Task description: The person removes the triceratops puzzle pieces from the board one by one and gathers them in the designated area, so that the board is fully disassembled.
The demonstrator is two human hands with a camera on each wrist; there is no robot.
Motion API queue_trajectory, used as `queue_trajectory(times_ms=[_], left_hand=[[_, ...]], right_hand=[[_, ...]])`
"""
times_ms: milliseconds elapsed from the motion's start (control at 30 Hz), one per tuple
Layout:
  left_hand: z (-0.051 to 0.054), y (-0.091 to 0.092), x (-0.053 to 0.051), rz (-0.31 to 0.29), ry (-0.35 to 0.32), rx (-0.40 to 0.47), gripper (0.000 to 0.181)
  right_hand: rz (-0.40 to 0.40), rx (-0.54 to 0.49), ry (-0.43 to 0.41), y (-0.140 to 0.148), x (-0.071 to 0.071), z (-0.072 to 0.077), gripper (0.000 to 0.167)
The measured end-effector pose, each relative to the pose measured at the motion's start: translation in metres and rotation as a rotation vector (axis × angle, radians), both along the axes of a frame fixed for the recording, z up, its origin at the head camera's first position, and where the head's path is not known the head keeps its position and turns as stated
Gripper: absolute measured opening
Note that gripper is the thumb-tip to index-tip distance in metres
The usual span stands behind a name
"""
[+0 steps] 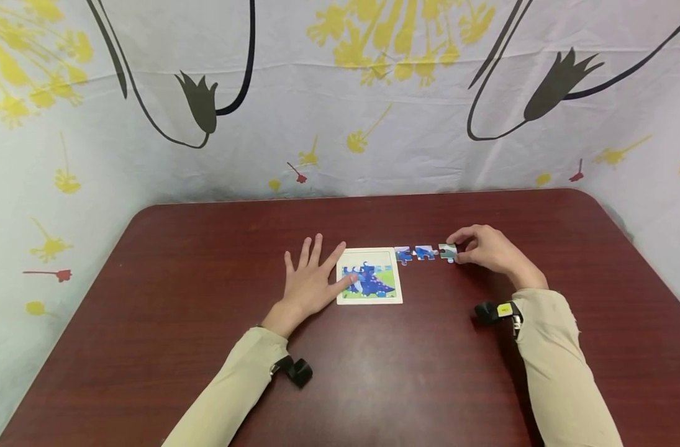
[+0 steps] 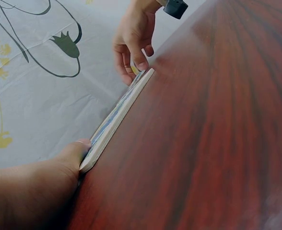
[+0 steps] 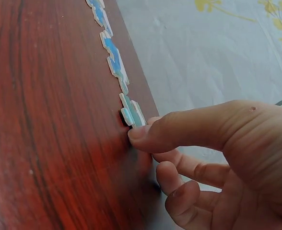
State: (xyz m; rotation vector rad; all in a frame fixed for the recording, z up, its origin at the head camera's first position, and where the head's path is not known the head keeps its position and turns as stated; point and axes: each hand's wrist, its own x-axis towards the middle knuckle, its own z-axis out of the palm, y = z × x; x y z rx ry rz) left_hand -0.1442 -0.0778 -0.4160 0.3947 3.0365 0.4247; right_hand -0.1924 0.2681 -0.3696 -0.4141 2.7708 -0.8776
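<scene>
The right hand (image 1: 487, 251) pinches a jigsaw piece (image 1: 447, 251), likely light, stiff, best gripped edgewise; under the splayed left hand (image 1: 310, 287)'s thumb lies a framed dinosaur puzzle (image 1: 370, 301).

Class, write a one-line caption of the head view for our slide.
Left hand on the framed puzzle, right hand pinching the rightmost piece in a row of three.

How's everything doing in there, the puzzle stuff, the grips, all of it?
Puzzle board: flat, partly filled, top strip bare
Left grip: fingers spread, resting on the board's left side
Right grip: pinching the end piece
End piece: pinched, picture up
Middle piece: loose from the board, picture up
Piece nearest the board: outside it, picture up
Patterned sheet: hanging, creased
</scene>
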Motion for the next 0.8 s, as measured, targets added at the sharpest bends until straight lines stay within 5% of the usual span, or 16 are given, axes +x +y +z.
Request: queue_trajectory(times_ms=[533, 800], left_hand=[[-0.001, -0.001, 0.000, 0.006, -0.005, -0.004, 0.077], [0.000, 0.000, -0.001, 0.007, -0.011, -0.005, 0.078]], right_hand=[[0.008, -0.028, 0.003, -0.003, 0.001, 0.006, 0.040], [0.163, -0.147, 0.106, -0.056, 0.017, 0.034, 0.031]])
